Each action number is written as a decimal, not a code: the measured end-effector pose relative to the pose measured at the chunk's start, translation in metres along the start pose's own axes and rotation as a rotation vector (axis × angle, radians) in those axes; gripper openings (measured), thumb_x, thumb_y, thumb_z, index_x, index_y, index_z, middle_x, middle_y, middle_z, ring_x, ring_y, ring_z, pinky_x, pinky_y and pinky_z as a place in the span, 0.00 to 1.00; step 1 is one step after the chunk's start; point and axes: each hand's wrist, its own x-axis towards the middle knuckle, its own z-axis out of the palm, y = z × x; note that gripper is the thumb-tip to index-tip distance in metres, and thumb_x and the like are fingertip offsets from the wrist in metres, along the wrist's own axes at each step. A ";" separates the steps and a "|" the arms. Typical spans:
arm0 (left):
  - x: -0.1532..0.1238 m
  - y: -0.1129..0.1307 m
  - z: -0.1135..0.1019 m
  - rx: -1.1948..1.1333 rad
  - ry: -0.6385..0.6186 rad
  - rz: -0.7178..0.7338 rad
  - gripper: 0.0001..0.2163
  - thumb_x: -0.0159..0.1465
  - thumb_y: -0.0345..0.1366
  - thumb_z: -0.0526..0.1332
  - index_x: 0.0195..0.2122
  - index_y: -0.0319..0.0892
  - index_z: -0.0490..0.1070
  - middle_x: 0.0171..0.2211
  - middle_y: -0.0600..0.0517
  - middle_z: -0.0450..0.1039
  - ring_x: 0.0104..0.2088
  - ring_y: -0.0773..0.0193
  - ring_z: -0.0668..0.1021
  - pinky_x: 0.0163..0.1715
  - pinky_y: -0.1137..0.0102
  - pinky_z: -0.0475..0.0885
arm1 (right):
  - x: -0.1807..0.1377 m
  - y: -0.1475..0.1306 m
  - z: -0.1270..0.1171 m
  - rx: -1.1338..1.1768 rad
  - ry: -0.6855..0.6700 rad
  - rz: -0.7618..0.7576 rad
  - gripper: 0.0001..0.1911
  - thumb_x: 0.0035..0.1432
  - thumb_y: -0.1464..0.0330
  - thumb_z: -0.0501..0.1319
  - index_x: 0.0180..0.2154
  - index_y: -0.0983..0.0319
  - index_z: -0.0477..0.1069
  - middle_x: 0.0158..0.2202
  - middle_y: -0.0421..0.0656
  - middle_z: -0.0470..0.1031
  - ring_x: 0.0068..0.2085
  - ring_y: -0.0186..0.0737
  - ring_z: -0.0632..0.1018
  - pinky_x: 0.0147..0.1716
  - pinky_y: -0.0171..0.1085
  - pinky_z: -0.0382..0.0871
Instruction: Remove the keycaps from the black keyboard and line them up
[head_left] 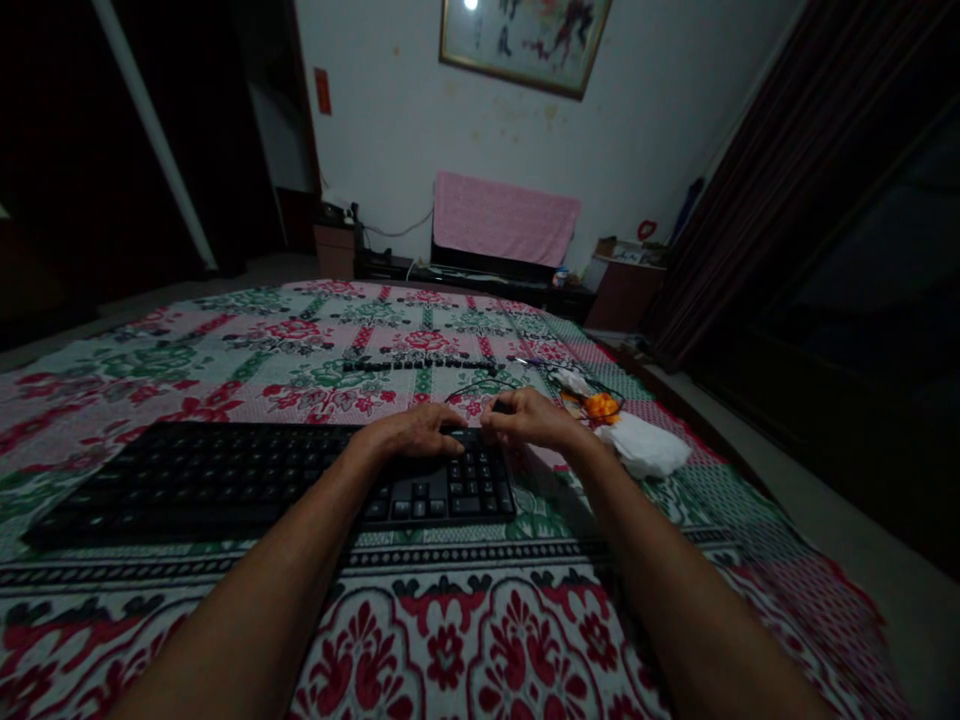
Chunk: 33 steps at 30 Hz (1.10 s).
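Black keyboard (225,480) lying flat on floral bedspread (450,640), left of centre. Left hand (416,432) palm down on keyboard's upper right end, grip released, fingers flat. Beyond it, row of loose black keycaps (420,365). Right hand (529,420) at keyboard's far right corner, fingers curled; cannot tell whether grip holds anything. Just right: orange object (602,406), white crumpled bag (645,445).

Keyboard (225,480): black plastic, matt, keys w/ slight sheen. Bedspread (450,640) under it: printed cloth, soft, matt. Far pink towel (504,218) looks rough terry cloth; white bundle (645,447) at right crinkly, prob. thin plastic.
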 end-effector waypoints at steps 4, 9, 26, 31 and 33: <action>-0.001 -0.002 0.000 -0.035 -0.003 0.011 0.14 0.52 0.35 0.57 0.39 0.39 0.71 0.30 0.55 0.71 0.30 0.67 0.70 0.28 0.76 0.62 | -0.008 -0.019 0.004 -0.245 0.048 -0.146 0.06 0.49 0.69 0.58 0.27 0.65 0.72 0.19 0.36 0.69 0.22 0.27 0.65 0.21 0.28 0.54; -0.004 0.007 -0.001 -0.021 0.001 0.002 0.13 0.52 0.35 0.56 0.38 0.39 0.72 0.30 0.55 0.71 0.29 0.67 0.70 0.28 0.75 0.62 | -0.015 -0.019 -0.008 -0.171 -0.121 -0.226 0.09 0.50 0.68 0.59 0.32 0.65 0.74 0.24 0.37 0.72 0.25 0.29 0.68 0.25 0.29 0.58; -0.003 0.012 0.002 -0.100 0.074 -0.094 0.22 0.50 0.30 0.59 0.48 0.40 0.68 0.45 0.49 0.72 0.44 0.61 0.73 0.42 0.71 0.65 | -0.018 0.004 -0.026 0.285 -0.116 -0.084 0.14 0.49 0.60 0.62 0.34 0.64 0.71 0.28 0.41 0.74 0.29 0.31 0.74 0.30 0.32 0.67; -0.003 0.014 0.002 -0.186 0.097 -0.091 0.21 0.49 0.32 0.60 0.46 0.39 0.70 0.40 0.49 0.74 0.39 0.61 0.74 0.38 0.71 0.66 | -0.015 0.007 -0.024 0.341 0.057 -0.066 0.14 0.50 0.60 0.61 0.34 0.64 0.69 0.28 0.40 0.72 0.29 0.31 0.73 0.30 0.32 0.66; 0.001 0.013 0.006 -0.237 0.142 -0.061 0.19 0.50 0.34 0.60 0.44 0.38 0.71 0.36 0.50 0.75 0.36 0.63 0.74 0.35 0.72 0.66 | -0.009 0.008 -0.015 0.347 0.092 -0.059 0.14 0.51 0.59 0.59 0.32 0.64 0.68 0.26 0.39 0.71 0.27 0.30 0.72 0.27 0.31 0.65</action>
